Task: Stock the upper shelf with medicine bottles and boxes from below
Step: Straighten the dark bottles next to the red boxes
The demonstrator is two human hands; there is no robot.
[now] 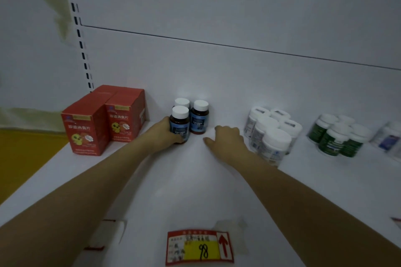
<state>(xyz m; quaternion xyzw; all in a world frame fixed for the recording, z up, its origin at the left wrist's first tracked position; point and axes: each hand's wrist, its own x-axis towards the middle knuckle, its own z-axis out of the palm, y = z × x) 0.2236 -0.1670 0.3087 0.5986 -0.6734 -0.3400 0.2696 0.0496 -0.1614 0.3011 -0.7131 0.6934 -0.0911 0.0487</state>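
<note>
On the white shelf (191,180) stand three brown medicine bottles with white caps and blue labels. My left hand (165,132) grips the front bottle (180,123), which stands upright on the shelf. A second bottle (199,119) stands just right of it and a third bottle (182,102) behind. My right hand (225,138) rests on the shelf to the right of these bottles, fingers loosely bent and holding nothing. Two red boxes (104,121) stand at the left.
A cluster of white bottles (271,132) stands close to my right wrist. Green-labelled bottles (338,136) and more white ones (390,138) lie further right. A red and yellow price tag (199,247) hangs on the shelf's front edge. The white back panel (217,67) rises behind.
</note>
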